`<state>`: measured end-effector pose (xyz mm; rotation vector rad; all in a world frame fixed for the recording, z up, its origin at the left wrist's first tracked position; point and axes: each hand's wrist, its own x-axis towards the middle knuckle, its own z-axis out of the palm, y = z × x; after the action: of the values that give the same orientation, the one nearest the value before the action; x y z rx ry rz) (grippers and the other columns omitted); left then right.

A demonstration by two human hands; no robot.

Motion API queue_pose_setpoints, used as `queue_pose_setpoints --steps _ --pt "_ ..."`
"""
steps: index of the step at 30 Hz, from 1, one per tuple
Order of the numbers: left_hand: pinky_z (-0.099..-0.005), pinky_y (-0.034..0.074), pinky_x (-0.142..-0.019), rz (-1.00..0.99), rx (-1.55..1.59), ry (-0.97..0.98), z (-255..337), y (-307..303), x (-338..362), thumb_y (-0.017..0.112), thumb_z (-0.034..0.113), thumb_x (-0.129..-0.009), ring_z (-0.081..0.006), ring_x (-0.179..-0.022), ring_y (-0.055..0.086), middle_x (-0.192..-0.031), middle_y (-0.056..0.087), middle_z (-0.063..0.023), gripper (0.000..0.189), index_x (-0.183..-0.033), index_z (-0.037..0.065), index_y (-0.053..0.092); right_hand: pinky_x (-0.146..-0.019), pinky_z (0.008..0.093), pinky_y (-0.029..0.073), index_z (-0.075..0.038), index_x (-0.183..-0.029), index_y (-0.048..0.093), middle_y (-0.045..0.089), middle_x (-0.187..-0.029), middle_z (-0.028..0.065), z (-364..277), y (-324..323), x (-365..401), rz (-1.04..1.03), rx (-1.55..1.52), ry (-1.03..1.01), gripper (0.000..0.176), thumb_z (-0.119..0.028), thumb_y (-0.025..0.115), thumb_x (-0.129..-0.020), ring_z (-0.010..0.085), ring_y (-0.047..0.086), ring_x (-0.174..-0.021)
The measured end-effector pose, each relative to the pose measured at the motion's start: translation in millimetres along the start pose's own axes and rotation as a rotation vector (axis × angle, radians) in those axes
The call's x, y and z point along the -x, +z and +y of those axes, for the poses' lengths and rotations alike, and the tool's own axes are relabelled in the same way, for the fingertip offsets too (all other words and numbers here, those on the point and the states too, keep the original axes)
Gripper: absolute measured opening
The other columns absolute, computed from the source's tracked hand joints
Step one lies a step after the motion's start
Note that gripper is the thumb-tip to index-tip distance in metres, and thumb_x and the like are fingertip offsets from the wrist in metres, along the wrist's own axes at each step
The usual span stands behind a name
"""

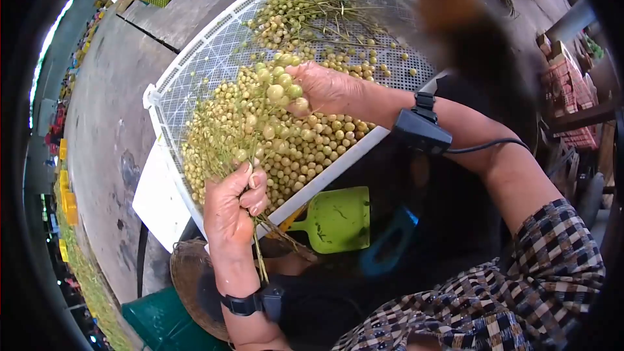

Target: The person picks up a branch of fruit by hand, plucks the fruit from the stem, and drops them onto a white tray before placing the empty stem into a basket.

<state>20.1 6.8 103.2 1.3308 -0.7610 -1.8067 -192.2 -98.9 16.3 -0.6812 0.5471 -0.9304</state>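
Observation:
My left hand [237,208] is closed round the thin stems of a fruit bunch, and the stem ends hang below it past the tray's near edge. The bunch [276,88] of round yellow-green fruits spreads upward from there. At its upper end my right hand [322,91] has its fingers curled against the fruits, partly hidden by them. Both hands are over a white perforated tray [170,88]. Many loose round fruits [312,149] lie in the tray under the bunch. More fruits with stems [302,10] lie at its far end.
A green dustpan [338,220] and a blue object [390,244] lie below the tray. A round basket [188,279] and a green container [166,325] stand at the lower left. Pink crates [569,97] are at the right. A blurred dark shape crosses the upper right.

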Motion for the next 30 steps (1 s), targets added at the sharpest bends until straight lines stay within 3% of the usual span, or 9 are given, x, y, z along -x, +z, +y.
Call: queue_pose_setpoints --steps 2,6,10,16,18,22,24,25,30 --pt "-0.0217 0.025 -0.041 -0.028 0.091 -0.029 -2 -3 -1 0.056 0.01 -0.087 -0.0059 -0.045 0.036 -0.068 0.051 -0.0059 0.014 -0.092 -0.002 0.053 -0.048 0.0279 0.048 -0.004 -0.103 0.063 0.063 -0.079 0.0036 -3 -1 -1 -0.252 -0.162 0.014 0.018 -0.007 0.058 -0.085 0.0108 0.058 -0.06" --pt "-0.0221 0.026 -0.041 -0.018 0.088 -0.047 -4 2 0 0.057 0.01 -0.087 -0.0061 -0.045 0.036 -0.068 0.052 -0.0059 0.014 -0.092 -0.002 0.053 -0.053 0.0278 0.051 -0.004 -0.108 0.061 0.064 -0.087 0.0034 0 1 -4 -0.036 -0.07 0.089 0.023 -0.014 0.061 -0.087 0.0116 0.061 -0.068" --pt "-0.0224 0.027 -0.042 -0.012 0.11 -0.034 -6 -6 -5 0.056 0.011 -0.087 -0.0066 -0.046 0.037 -0.069 0.052 -0.0049 0.014 -0.091 -0.002 0.053 -0.052 0.0292 0.05 -0.002 -0.098 0.061 0.063 -0.087 0.0049 4 -1 -2 -0.06 0.022 -0.071 0.016 -0.01 0.061 -0.084 0.0128 0.059 -0.066" --pt "-0.0221 0.027 -0.044 0.018 0.043 -0.002 -6 -9 -11 0.055 0.018 -0.089 -0.0051 -0.047 0.035 -0.065 0.046 0.0004 0.017 -0.08 0.006 0.046 -0.041 0.029 0.04 -0.001 -0.076 0.055 0.055 -0.073 0.0064 -17 10 10 0.147 0.252 0.012 0.01 -0.006 0.06 -0.082 0.0142 0.053 -0.054" --pt "-0.0233 0.028 -0.045 -0.011 0.017 0.027 -10 -17 -16 0.055 0.017 -0.089 -0.0065 -0.048 0.037 -0.064 0.046 0.0002 0.016 -0.083 0.006 0.046 -0.039 0.0259 0.034 -0.001 -0.07 0.055 0.052 -0.068 0.0053 -17 -1 12 -0.032 0.443 -0.167 0.014 -0.006 0.06 -0.083 0.0119 0.048 -0.05" --pt "-0.0246 0.032 -0.045 0.014 0.03 0.075 -16 -21 -20 0.057 0.012 -0.087 -0.0105 -0.05 0.044 -0.068 0.054 -0.0055 0.013 -0.091 0.0 0.054 -0.039 0.0228 0.025 -0.001 -0.066 0.058 0.051 -0.063 0.0024 -39 -3 30 -0.15 0.225 0.098 0.017 -0.006 0.061 -0.081 0.008 0.042 -0.048" --pt "-0.0252 0.033 -0.047 0.042 -0.081 0.105 -10 -9 -18 0.057 0.017 -0.087 -0.0115 -0.052 0.043 -0.067 0.049 -0.0025 0.016 -0.089 0.004 0.047 -0.038 0.0227 0.025 -0.003 -0.064 0.057 0.051 -0.06 0.0012 -45 1 48 -0.037 0.772 -0.458 0.015 -0.004 0.061 -0.078 0.0078 0.04 -0.047" --pt "-0.0251 0.034 -0.047 0.086 -0.03 0.034 -8 -2 -8 0.057 0.016 -0.087 -0.0121 -0.052 0.044 -0.068 0.05 -0.0034 0.016 -0.09 0.004 0.047 -0.037 0.0225 0.024 -0.004 -0.063 0.059 0.052 -0.058 0.0002 -60 -17 31 0.033 0.567 0.101 0.012 -0.007 0.06 -0.075 0.0065 0.039 -0.046" --pt "-0.0235 0.033 -0.043 0.33 0.121 -0.139 16 52 29 0.057 0.011 -0.083 -0.0118 -0.053 0.047 -0.072 0.055 -0.0059 0.014 -0.093 0.002 0.053 -0.036 0.0197 0.027 0.002 -0.083 0.066 0.057 -0.064 0.0014 -133 -41 92 0.272 1.045 -0.097 0.017 -0.013 0.064 -0.074 0.0032 0.041 -0.042"
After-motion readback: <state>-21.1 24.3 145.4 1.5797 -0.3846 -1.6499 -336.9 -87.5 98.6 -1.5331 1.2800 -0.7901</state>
